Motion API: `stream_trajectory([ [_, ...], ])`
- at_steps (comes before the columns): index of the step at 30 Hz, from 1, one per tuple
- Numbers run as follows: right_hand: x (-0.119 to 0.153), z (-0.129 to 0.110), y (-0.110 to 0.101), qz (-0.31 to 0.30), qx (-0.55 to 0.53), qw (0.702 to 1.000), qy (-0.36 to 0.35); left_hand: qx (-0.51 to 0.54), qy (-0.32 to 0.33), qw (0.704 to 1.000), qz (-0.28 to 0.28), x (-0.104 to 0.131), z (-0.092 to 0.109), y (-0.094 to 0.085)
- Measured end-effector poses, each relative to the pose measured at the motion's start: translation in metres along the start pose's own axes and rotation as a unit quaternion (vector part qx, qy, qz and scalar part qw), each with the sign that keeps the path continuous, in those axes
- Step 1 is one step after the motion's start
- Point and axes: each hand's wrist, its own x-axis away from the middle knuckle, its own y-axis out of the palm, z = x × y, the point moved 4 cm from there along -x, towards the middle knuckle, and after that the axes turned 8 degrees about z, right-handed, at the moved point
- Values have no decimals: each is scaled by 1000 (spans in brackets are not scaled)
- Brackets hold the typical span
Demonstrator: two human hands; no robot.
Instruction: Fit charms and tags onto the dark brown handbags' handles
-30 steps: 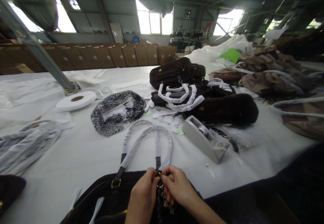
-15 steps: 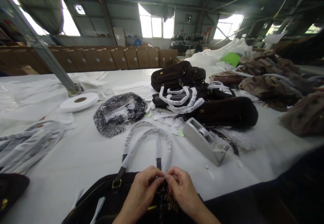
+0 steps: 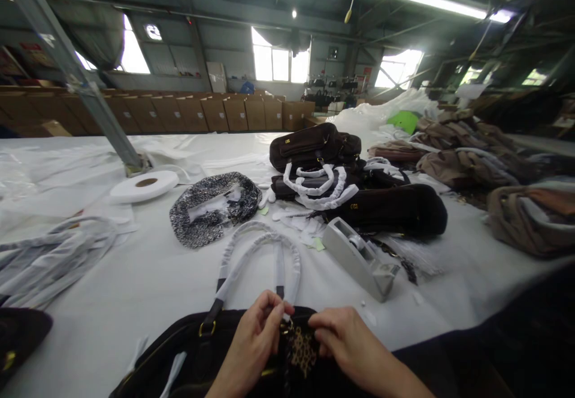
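Note:
A dark handbag (image 3: 175, 335) lies before me at the table's near edge. Its handles (image 3: 259, 243), wrapped in white material, arch away from me over the tabletop. My left hand (image 3: 258, 335) is closed in a pinch at the base of the right-side handle, above a gold ring; what sits between its fingertips is too small to make out. Below the ring hangs a leopard-patterned charm (image 3: 302, 350) beside a dark braided strap. Just right of the charm, my right hand (image 3: 353, 341) has thumb and fingers pressed together, and anything in them is hidden.
A grey tape dispenser (image 3: 359, 260) stands beyond my right hand. Behind it are stacked dark bags (image 3: 395, 209). A speckled black-and-white bundle (image 3: 197, 215), a white roll (image 3: 144, 187) and wrapped handles (image 3: 58, 260) lie to the left. Brown bags (image 3: 530, 221) fill the right side.
My right hand has moved right, away from my left hand, uncovering more of the charm. My left hand stays by the handle base. The view has tilted slightly upward.

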Motion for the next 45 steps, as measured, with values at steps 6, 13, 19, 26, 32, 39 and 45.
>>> stream_trajectory([
  [6, 6, -7, -8, 34, 296, 952, -69, -24, 74, 996, -41, 3, 5, 33],
  [13, 3, -14, -12, 104, 125, 982, -95, 10, 47, 999, 26, 1, -11, 22],
  [19, 10, -17, 11, 135, -52, 974, -173, 48, 3, 997, 52, -2, -19, 20],
  [26, 6, -18, 33, 165, -112, 956, -215, 38, 23, 996, 78, 1, -13, 22],
  [32, 2, 1, 38, 162, -310, 936, -40, 55, 3, 996, 65, 5, -12, 21],
  [39, -9, 11, 28, 136, -260, 954, 58, 8, 39, 999, 16, 8, -9, 10],
  [45, -13, 10, 29, 108, -223, 968, 47, -53, 63, 997, 9, 2, -13, 4],
])
